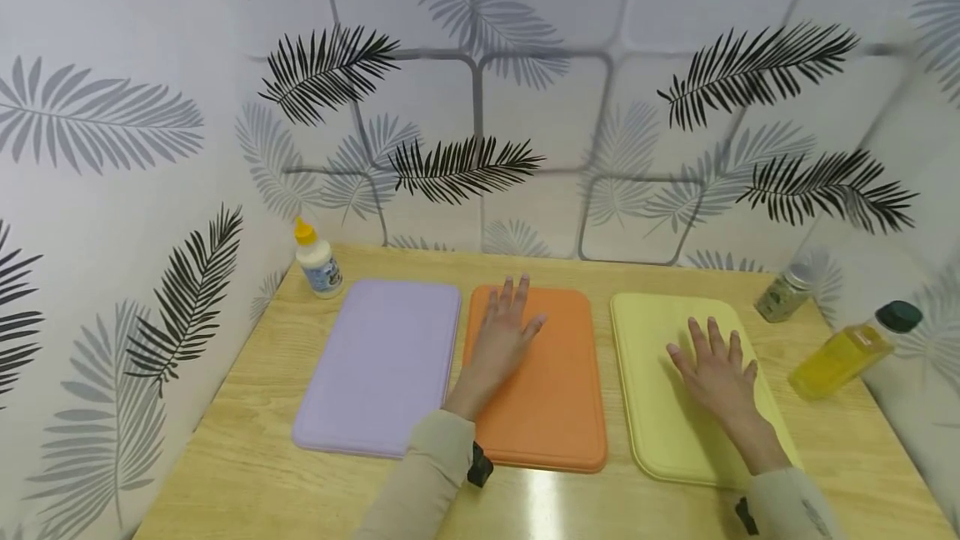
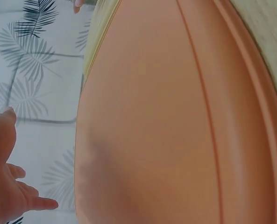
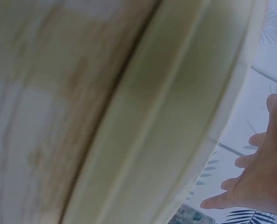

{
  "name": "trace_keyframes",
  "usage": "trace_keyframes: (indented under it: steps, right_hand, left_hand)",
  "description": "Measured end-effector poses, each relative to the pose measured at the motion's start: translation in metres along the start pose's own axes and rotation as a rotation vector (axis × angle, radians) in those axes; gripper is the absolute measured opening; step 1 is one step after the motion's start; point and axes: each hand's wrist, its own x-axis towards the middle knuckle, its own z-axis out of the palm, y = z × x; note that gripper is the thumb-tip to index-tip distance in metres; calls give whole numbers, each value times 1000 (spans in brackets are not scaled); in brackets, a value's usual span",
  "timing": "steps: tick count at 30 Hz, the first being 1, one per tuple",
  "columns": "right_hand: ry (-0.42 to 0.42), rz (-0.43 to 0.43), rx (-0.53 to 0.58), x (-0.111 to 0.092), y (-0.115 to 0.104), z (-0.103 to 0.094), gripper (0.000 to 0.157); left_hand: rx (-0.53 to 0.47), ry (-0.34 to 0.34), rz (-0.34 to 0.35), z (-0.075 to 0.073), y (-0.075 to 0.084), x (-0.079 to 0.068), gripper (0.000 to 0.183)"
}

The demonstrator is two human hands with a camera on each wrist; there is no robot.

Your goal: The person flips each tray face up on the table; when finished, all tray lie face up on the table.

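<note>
From where I stood, the left hand and its wrist hid a stretch of the orange board, including part of its left edge. The right hand covered some of the yellow board, which lay just right of the orange board, and part of its near edge was lost behind the right sleeve. Seen from the right wrist, things blurred, and I could not make out a speckled patch, cut off at the bottom. The labels were too small to read.

Neither hand held anything; both were wide, fingers spread. The left hand hovered over the far left part of the orange board, a gap showing between them from the left wrist. The right hand hovered over the yellow board, to the right of the orange board. The purple board lay just left of the orange board, touched by neither hand. The glue stood beyond the orange board's far left corner; the jar and the oil stood well off to the orange board's right, on the same table
</note>
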Motion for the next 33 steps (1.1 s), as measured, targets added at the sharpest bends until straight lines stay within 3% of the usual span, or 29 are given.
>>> trace_keyframes:
  steps: [14,20,33]
  right_hand:
    - [-24,27,-2,-7,15,2,73]
    - [-24,44,5,-7,17,-1,74]
    - [-38,87,27,-9,32,-4,78]
  left_hand:
    - [-73,-67,15,35,30,-2,65]
    - [-106,-35,53,43,43,0,64]
    - [-172,-104,58,64,76,-7,64]
